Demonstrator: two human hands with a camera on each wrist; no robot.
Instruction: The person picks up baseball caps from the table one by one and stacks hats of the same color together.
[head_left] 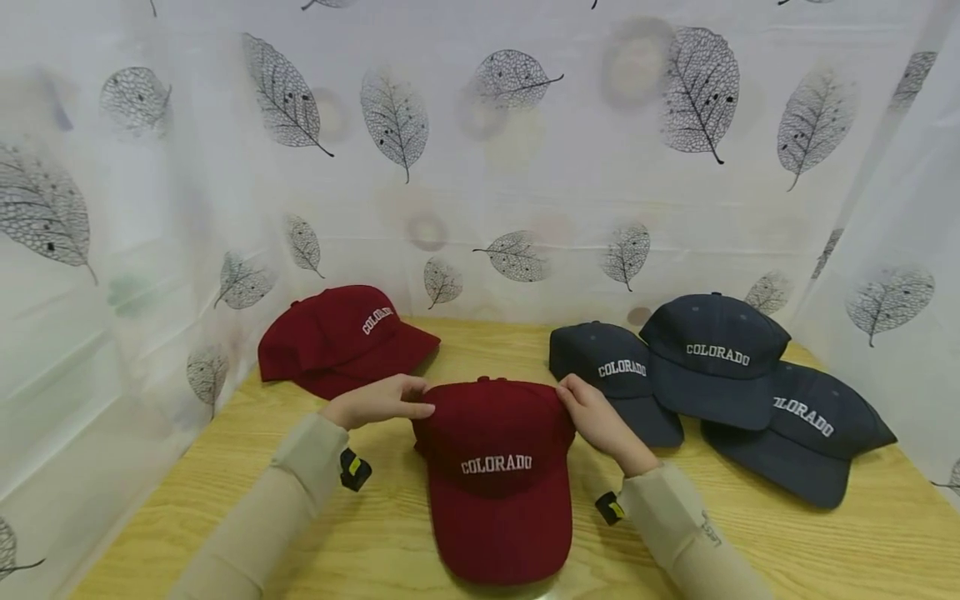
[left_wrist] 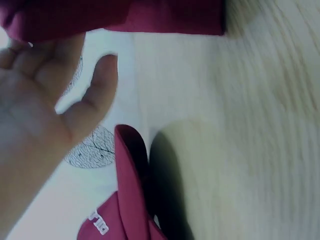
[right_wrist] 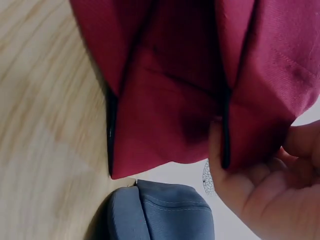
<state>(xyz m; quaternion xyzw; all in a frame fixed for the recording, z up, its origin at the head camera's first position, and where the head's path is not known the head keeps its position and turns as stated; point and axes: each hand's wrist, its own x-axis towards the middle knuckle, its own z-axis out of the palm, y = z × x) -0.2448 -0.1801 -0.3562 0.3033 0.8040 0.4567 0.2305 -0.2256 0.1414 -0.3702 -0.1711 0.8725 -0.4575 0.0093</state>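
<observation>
A red baseball cap (head_left: 498, 521) with white COLORADO lettering lies in the middle of the table, brim toward me. At its left upper side is my left hand (head_left: 378, 402); in the left wrist view the thumb (left_wrist: 102, 82) stands straight, away from the cloth, and the other fingers reach up to the cap, their tips hidden behind it. My right hand (head_left: 600, 421) pinches the cap's right upper side. In the right wrist view the thumb and fingers (right_wrist: 250, 182) are on either side of the dark-trimmed edge of the red cloth (right_wrist: 260, 115).
Another red cap (head_left: 337, 333) rests at the back left of the wooden table (head_left: 360, 542). Dark blue caps stand at the right: one behind my right hand (head_left: 596, 350), one raised over its neighbours (head_left: 712, 358), one at the far right (head_left: 813, 433). A leaf-print curtain (head_left: 465, 200) surrounds the table.
</observation>
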